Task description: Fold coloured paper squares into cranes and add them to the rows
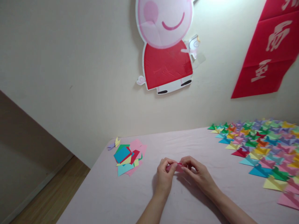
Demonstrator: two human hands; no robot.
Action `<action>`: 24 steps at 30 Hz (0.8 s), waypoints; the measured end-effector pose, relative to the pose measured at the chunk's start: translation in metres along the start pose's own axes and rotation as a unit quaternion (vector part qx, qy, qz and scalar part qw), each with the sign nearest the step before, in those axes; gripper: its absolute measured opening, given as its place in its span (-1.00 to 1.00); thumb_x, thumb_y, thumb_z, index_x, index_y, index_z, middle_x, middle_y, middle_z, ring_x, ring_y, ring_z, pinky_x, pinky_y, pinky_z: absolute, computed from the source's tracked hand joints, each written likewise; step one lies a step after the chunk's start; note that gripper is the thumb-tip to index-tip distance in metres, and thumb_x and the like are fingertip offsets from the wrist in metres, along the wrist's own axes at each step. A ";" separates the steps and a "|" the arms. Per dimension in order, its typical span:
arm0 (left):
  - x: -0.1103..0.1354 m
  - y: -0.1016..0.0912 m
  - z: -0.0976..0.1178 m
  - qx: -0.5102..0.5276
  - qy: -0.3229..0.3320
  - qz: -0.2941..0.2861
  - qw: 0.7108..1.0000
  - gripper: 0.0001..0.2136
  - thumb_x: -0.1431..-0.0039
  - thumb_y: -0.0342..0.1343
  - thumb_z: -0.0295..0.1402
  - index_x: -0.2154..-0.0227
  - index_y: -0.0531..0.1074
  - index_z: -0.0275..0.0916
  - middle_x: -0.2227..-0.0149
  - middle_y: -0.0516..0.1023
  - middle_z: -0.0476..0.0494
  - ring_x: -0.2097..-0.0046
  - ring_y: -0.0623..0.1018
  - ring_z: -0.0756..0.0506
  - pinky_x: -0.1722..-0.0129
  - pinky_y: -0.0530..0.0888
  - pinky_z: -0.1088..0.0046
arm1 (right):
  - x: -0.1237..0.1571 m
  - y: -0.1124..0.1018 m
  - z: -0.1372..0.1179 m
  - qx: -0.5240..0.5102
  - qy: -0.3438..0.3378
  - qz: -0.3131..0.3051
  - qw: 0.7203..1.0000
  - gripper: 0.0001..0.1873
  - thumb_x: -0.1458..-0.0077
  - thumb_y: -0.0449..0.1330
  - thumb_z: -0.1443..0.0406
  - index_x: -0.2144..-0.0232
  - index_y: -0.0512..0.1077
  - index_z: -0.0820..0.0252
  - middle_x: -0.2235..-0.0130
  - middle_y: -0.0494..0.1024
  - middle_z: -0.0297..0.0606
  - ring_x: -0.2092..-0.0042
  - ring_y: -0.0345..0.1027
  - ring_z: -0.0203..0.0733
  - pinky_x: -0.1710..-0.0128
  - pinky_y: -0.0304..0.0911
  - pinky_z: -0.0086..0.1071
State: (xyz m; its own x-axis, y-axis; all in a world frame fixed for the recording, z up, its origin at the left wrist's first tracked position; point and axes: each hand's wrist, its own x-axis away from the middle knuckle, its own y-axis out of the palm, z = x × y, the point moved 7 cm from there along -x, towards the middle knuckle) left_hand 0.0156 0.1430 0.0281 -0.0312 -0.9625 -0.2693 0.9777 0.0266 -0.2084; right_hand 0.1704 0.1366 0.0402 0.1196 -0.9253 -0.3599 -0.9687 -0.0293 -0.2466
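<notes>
One folded pink paper point(178, 168) | left fingers point(172, 169), right fingers point(189, 161) pinching it | wrinkled cloth point(112, 199)

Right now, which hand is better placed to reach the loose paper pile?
Left, likely: the left hand sits nearer the paper pile; the right hand is farther across. Both hold the pink paper, so left would let go first.

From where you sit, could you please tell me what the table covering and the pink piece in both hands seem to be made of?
Table covering: probably soft cloth with a dull finish, judging by its faint wrinkles. 
Pink piece: likely matte paper; it looks thin and shows no gloss.
</notes>
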 end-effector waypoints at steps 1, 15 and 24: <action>0.000 0.000 0.001 -0.001 0.001 -0.001 1.000 -0.88 -0.20 0.12 -0.31 0.40 0.51 -0.19 0.36 0.49 -0.04 0.24 0.46 -0.10 0.21 0.34 0.41 | 0.000 0.000 0.000 -0.004 0.001 0.002 1.000 -0.81 -0.13 0.21 0.15 0.39 0.47 0.15 0.36 0.51 -0.27 0.38 0.33 -0.23 0.37 0.27 -0.40; 0.001 0.000 0.009 -0.041 0.030 0.002 0.999 -0.85 -0.23 0.10 -0.29 0.42 0.46 -0.18 0.36 0.49 -0.04 0.23 0.46 -0.11 0.19 0.33 0.40 | 0.000 -0.003 0.006 0.021 0.078 0.006 0.997 -0.77 -0.05 0.18 0.14 0.49 0.48 0.16 0.51 0.51 -0.33 0.46 0.33 -0.23 0.46 0.24 -0.41; 0.001 0.000 0.008 -0.046 0.035 0.007 0.998 -0.85 -0.23 0.11 -0.31 0.45 0.45 -0.19 0.38 0.48 -0.03 0.23 0.45 -0.10 0.19 0.33 0.40 | 0.000 -0.002 0.007 0.011 0.058 0.011 0.998 -0.78 -0.07 0.21 0.14 0.40 0.49 0.17 0.41 0.58 -0.26 0.36 0.42 -0.17 0.34 0.32 -0.38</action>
State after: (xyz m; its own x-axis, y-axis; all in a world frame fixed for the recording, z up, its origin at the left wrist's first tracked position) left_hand 0.0168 0.1395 0.0350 -0.0360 -0.9410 -0.3365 0.9552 0.0666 -0.2884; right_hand 0.1742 0.1392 0.0340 0.0717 -0.9633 -0.2587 -0.9655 -0.0020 -0.2604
